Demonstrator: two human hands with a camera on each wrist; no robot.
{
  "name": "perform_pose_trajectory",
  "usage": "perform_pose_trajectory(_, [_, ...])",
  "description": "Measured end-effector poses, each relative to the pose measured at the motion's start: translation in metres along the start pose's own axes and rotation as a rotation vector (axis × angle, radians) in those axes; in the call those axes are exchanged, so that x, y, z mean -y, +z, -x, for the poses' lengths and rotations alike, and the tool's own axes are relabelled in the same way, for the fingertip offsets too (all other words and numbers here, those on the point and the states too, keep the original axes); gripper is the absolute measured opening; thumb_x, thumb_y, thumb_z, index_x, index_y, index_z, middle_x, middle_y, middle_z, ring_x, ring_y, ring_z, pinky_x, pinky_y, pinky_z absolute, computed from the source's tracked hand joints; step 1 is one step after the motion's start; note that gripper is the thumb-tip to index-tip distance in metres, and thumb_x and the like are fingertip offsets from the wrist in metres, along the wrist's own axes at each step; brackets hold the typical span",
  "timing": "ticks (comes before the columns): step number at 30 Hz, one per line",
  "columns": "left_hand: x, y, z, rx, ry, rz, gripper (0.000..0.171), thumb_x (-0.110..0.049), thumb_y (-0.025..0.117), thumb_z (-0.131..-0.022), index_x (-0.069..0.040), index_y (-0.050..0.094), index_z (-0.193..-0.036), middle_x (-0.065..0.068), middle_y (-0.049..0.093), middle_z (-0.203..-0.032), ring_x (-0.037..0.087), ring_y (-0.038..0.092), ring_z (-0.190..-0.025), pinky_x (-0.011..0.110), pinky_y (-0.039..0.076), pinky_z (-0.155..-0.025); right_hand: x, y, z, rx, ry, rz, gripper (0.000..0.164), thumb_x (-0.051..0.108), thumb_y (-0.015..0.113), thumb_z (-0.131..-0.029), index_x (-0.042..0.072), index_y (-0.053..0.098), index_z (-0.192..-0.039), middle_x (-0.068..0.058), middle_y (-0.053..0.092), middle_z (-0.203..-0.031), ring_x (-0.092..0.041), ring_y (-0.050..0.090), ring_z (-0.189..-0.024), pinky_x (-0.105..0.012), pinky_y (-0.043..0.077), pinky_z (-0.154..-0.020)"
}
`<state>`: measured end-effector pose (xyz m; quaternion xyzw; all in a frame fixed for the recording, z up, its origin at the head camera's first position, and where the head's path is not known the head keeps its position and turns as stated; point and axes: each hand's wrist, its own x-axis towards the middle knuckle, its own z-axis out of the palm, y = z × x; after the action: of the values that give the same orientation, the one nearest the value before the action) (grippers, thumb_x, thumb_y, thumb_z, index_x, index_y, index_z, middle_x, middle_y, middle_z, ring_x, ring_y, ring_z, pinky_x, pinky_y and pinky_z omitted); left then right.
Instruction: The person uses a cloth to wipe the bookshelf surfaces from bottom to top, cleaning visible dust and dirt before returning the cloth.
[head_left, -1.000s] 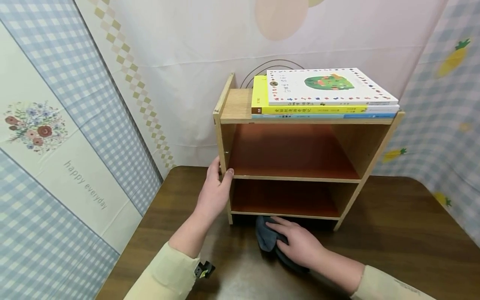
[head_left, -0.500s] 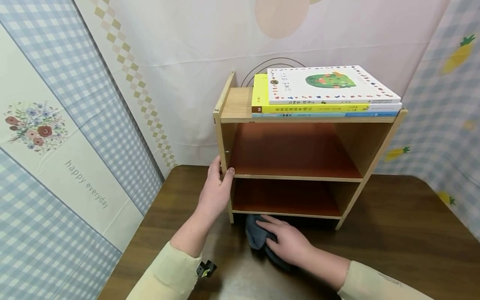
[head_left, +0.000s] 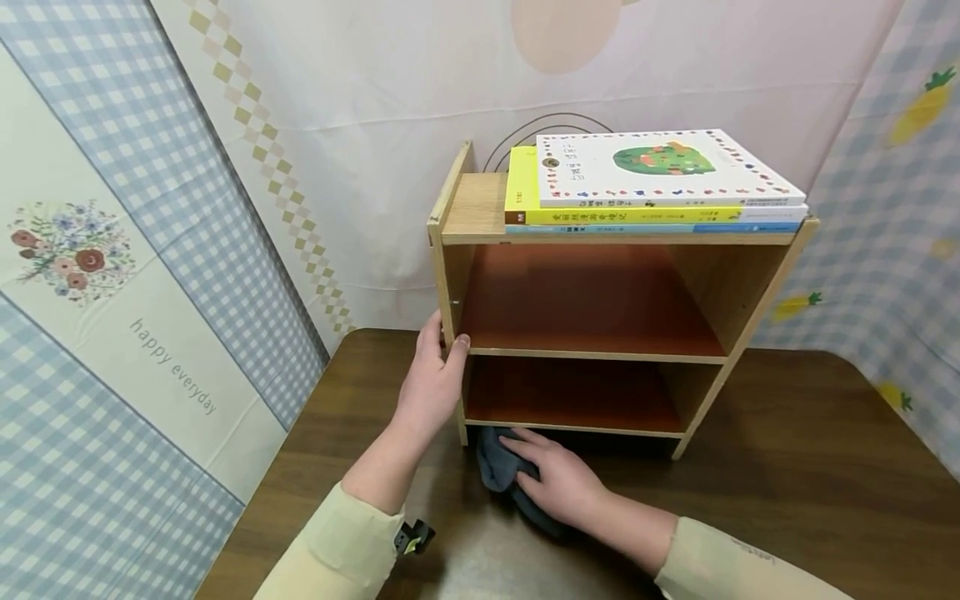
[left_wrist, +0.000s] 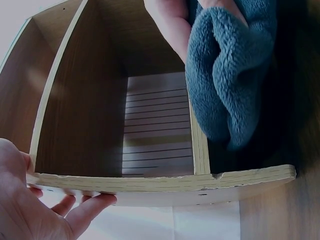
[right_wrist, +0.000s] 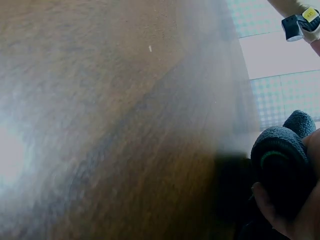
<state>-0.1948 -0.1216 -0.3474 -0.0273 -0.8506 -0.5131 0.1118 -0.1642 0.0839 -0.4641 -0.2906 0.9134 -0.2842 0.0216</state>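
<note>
Book stack [head_left: 663, 171], blue-checked curtain [head_left: 82, 75]

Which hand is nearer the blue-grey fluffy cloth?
Right. The right hand grips the cloth by the bottom shelf; the left hand is apart from it, holding the left side panel.

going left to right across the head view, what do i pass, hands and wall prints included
Flower bouquet print, "happy everyday" lettering, left hand, the blue-gray plush cloth's exposed fold, right hand, topmost pineapple print.
</note>
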Motion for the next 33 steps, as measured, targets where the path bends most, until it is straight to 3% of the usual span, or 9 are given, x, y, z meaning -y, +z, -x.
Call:
perform_pose_trajectory(2, [0.000, 0.001, 0.000, 0.000, 0.001, -0.004, 0.058, -0.043, 0.043, -0.104, -0.027, 0.024, -0.156, 0.001, 0.036, -0.147, 0.024, 0.048, -0.125, 0.052, 0.041, -0.100, 0.001, 0.002, -0.001, -0.013, 0.004, -0.002, 0.049, 0.016, 0.066, -0.094, 0.018, 0.056, -0.142, -0.012, 0.044, -0.151, -0.032, 0.054, -0.126, -0.033, 0.048, -0.072])
perform_pose_trajectory(13, [0.001, 0.001, 0.000, -0.009, 0.006, -0.011, 0.058, -0.044, 0.042, -0.104, -0.027, 0.023, -0.156, 0.001, 0.036, -0.147, 0.024, 0.047, -0.125, 0.052, 0.041, -0.099, 0.004, 0.012, -0.010, -0.036, 0.017, -0.075, 0.048, 0.014, 0.066, -0.095, 0.018, 0.056, -0.142, -0.015, 0.045, -0.150, -0.034, 0.047, -0.133, -0.049, 0.047, -0.095])
perform_pose_trajectory(33, [0.002, 0.000, -0.001, 0.002, 0.016, 0.013, 0.057, -0.043, 0.044, -0.104, -0.027, 0.025, -0.155, 0.001, 0.036, -0.145, 0.024, 0.048, -0.122, 0.051, 0.043, -0.097, 0.015, 0.016, -0.024, 0.044, 0.010, -0.055, 0.055, 0.014, 0.061, -0.097, 0.022, 0.046, -0.149, -0.017, 0.042, -0.151, -0.038, 0.046, -0.133, -0.051, 0.045, -0.098])
